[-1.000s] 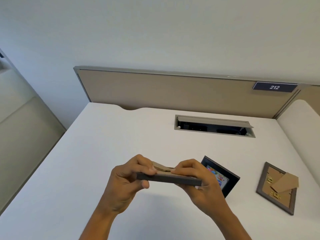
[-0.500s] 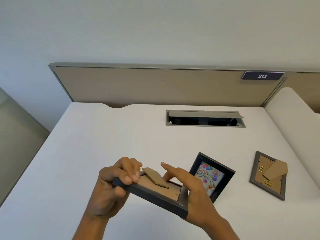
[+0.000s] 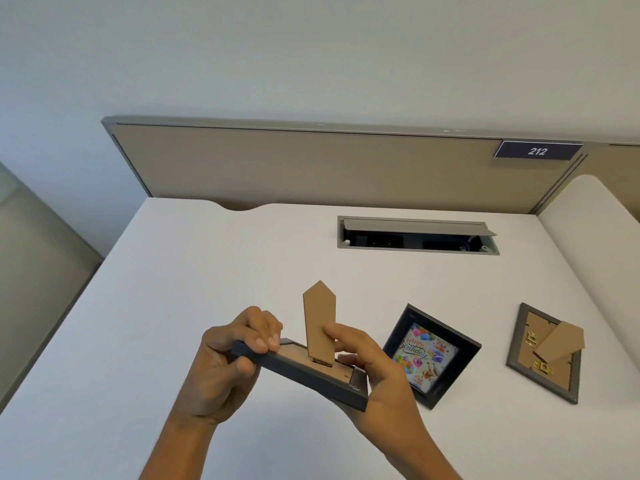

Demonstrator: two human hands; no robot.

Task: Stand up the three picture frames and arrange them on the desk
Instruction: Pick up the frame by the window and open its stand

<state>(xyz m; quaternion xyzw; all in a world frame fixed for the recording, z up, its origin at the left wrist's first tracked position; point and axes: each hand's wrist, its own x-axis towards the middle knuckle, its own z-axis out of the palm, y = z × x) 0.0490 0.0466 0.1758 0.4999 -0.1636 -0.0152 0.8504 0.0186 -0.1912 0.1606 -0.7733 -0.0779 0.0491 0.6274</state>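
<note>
White desk (image 3: 207, 271): both hands' grips, left (image 3: 221, 362) and right (image 3: 377, 372), clamp dark frame (image 3: 311, 377), apparently face-down.

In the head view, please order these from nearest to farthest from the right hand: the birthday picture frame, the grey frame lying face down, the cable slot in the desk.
From the right hand:
1. Birthday picture frame, flat just beside the hand, on its right.
2. Grey frame, face down, further right.
3. Cable slot, at the back of the desk.
</note>
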